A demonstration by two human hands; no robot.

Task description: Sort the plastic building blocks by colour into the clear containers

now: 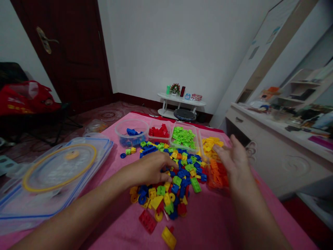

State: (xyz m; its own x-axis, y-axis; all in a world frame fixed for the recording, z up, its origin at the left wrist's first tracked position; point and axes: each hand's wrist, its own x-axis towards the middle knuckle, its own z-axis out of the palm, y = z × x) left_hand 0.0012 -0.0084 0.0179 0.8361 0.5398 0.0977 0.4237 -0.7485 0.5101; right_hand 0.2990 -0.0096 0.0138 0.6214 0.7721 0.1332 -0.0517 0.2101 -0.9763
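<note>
A heap of mixed coloured plastic bricks (179, 173) lies on a pink cloth (208, 222). My left hand (152, 168) rests on the heap's left side, fingers curled down among the blue and yellow pieces; what they pinch is hidden. My right hand (234, 156) hovers over an orange-brick container (217, 175) at the right, fingers spread and nothing in them. Behind the heap stand clear tubs: a round one with blue bricks (131, 133), one with red bricks (159, 132), one with green bricks (184, 136) and one with yellow bricks (211, 144).
A stack of clear lids with blue rims and a yellow ring (56, 172) lies at the left. A red brick (147, 220) and a yellow brick (169, 238) sit loose near me. A white cabinet (281, 156) runs along the right, a small white table (180, 102) stands behind.
</note>
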